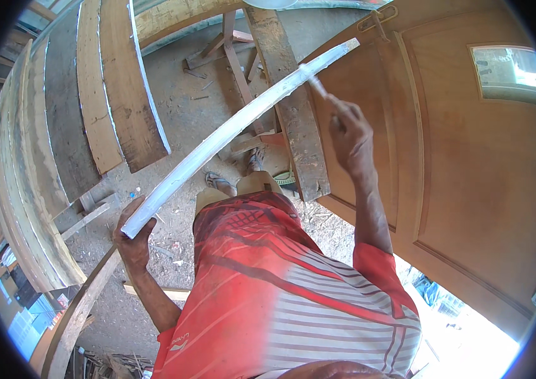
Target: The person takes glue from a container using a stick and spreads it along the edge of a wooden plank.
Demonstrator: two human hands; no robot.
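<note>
Slanting forward-right from the clasping left hand point(133, 245), a white-coated board point(238, 124) ends nearer the right hand point(352, 136) — gripping a slim brush-like tool point(318, 86).

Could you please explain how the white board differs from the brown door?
The white board is long and narrow, while the door is broad. The board's visible surface is mostly white; the door's is mostly brown. The left hand holds the board near one end; neither hand grips the door.

White wooden strip point(243, 120), red T-shirt point(236, 284) with grey-and-white stripes, beige shorts point(262, 183), orange-brown panelled door point(464, 170), white-edged brown planks point(126, 88)
</note>
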